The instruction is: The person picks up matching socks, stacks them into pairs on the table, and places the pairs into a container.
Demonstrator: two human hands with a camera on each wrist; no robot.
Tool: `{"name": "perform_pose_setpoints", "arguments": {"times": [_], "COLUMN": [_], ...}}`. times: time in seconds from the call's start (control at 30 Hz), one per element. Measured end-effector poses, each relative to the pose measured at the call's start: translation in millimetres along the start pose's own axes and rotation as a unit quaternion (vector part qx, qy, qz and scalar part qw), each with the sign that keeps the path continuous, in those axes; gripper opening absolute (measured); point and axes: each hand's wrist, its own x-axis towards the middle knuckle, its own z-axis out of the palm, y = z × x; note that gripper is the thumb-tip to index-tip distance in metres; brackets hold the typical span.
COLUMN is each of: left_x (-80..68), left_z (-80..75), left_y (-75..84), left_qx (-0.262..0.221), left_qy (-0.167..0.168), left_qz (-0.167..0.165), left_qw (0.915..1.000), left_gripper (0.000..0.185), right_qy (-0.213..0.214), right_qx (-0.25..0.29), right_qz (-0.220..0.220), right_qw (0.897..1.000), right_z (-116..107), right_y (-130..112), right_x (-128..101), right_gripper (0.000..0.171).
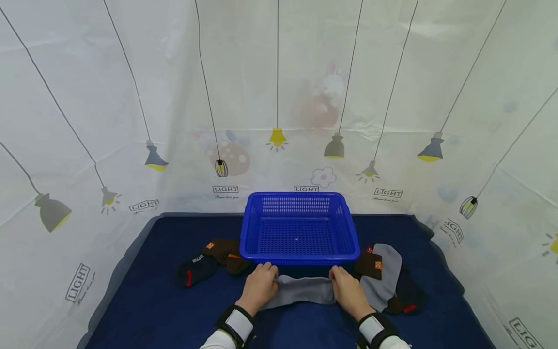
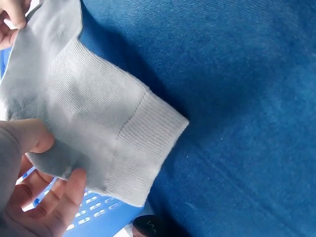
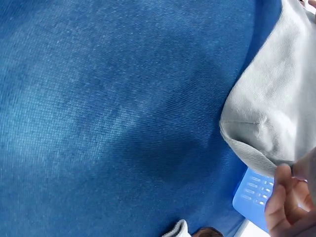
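A light grey sock [image 1: 302,290] is stretched sideways between my two hands, just in front of the blue basket. My left hand [image 1: 260,287] pinches its upper edge near the cuff end; the ribbed cuff [image 2: 153,143] hangs past those fingers in the left wrist view. At the other end my right hand [image 1: 347,289] pinches the sock near the toe, thumb against fingertips. In the right wrist view, the toe end [image 3: 261,128] droops below the right fingers. The sock's far side is hidden.
Behind the hands stands a blue perforated basket [image 1: 300,193] on the dark blue cloth [image 1: 144,300]. Left of it lie a black sock [image 1: 198,270] and brown socks [image 1: 221,249]. Grey [image 1: 388,271], brown [image 1: 367,265] and black socks [image 1: 411,288] are heaped at right. A printed curtain [image 1: 279,72] surrounds the cloth.
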Motion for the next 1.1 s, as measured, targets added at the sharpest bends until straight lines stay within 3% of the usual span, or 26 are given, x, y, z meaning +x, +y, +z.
{"name": "perform_pose_setpoints", "arguments": {"times": [0.27, 0.43, 0.6, 0.77, 0.93, 1.1], "left_x": [3.3, -5.8, -25.3, -45.0, -53.6, -55.5], "left_z": [-3.2, -1.4, 8.8, 8.2, 8.4, 4.8], "left_y": [-2.2, -2.2, 1.6, 10.5, 15.5, 12.5], "left_qx": [-0.02, -0.028, -0.035, -0.06, -0.064, -0.057], "left_qy": [0.066, 0.076, 0.035, -0.053, -0.117, -0.123], "left_qz": [0.044, 0.06, 0.071, 0.053, 0.05, 0.053], "left_qw": [0.9967, 0.995, 0.9963, 0.9954, 0.9898, 0.9893], "left_gripper": [0.029, 0.03, 0.03, 0.026, 0.023, 0.022], "right_qy": [0.075, 0.074, 0.014, -0.038, -0.039, -0.005], "right_qx": [0.026, 0.033, 0.02, -0.019, -0.049, -0.057], "right_qz": [-0.042, -0.064, -0.054, -0.024, -0.022, -0.063], "right_qw": [0.996, 0.995, 0.998, 0.999, 0.998, 0.996], "right_z": [-3.1, -4.5, -4.9, 1.0, 4.8, 8.7], "right_y": [2.1, 4.7, 10.0, 9.8, 9.1, 5.9], "right_x": [1.5, -1.5, -13.6, -24.9, -29.7, -23.7], "right_gripper": [0.029, 0.03, 0.028, 0.021, 0.02, 0.023]}}
